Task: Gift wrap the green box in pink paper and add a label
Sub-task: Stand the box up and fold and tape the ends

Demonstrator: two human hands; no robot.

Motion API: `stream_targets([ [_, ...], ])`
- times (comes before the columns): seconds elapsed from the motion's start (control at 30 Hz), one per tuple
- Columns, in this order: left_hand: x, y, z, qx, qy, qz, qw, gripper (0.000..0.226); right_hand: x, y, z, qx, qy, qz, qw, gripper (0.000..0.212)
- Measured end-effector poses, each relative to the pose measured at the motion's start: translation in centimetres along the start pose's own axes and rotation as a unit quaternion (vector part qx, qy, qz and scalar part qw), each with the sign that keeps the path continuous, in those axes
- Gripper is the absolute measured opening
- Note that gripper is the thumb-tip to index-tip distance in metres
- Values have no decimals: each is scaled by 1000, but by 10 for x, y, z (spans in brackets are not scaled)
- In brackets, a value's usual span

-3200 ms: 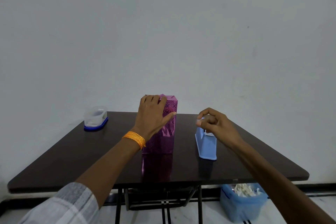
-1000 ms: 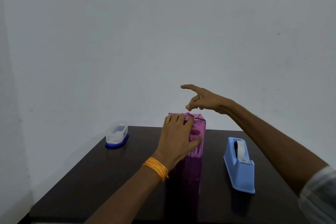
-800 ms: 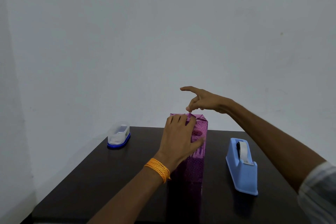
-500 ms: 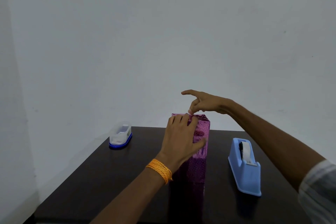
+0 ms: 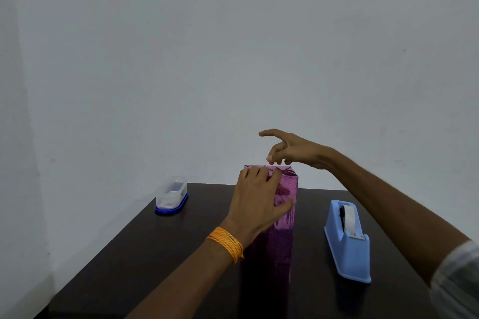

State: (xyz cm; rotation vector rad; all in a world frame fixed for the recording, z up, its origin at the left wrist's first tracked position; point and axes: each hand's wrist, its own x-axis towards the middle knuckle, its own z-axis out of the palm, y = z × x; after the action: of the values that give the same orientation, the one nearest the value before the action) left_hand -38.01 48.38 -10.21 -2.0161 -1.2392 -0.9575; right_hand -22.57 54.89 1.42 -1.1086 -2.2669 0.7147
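Observation:
The box wrapped in shiny pink paper [image 5: 283, 217] stands upright on the dark table [image 5: 160, 248]. My left hand [image 5: 256, 204], an orange band at its wrist, grips the near side of the box. Its fingers curl over the top edge and its thumb lies across the front face. My right hand [image 5: 290, 149] hovers over the folded top with the forefinger stretched out. Its thumb and other fingertips are pinched together right at the top fold, seemingly on a small piece of tape that is barely visible. I see no label.
A light blue tape dispenser [image 5: 347, 241] with a white roll stands right of the box. A small clear plastic container with a blue base [image 5: 171, 195] sits at the table's far left corner. A plain wall stands close behind the table.
My right hand left the tape dispenser, rose over the box and has come down until its fingertips touch the top fold. My left hand has kept its hold on the box.

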Motion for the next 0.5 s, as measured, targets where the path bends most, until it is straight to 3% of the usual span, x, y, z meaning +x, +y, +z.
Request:
stream_targets([
  [0.5,0,0,4,-3,-18,-4,1000,70,12,-1,-1,-47,-6,58,997,65],
])
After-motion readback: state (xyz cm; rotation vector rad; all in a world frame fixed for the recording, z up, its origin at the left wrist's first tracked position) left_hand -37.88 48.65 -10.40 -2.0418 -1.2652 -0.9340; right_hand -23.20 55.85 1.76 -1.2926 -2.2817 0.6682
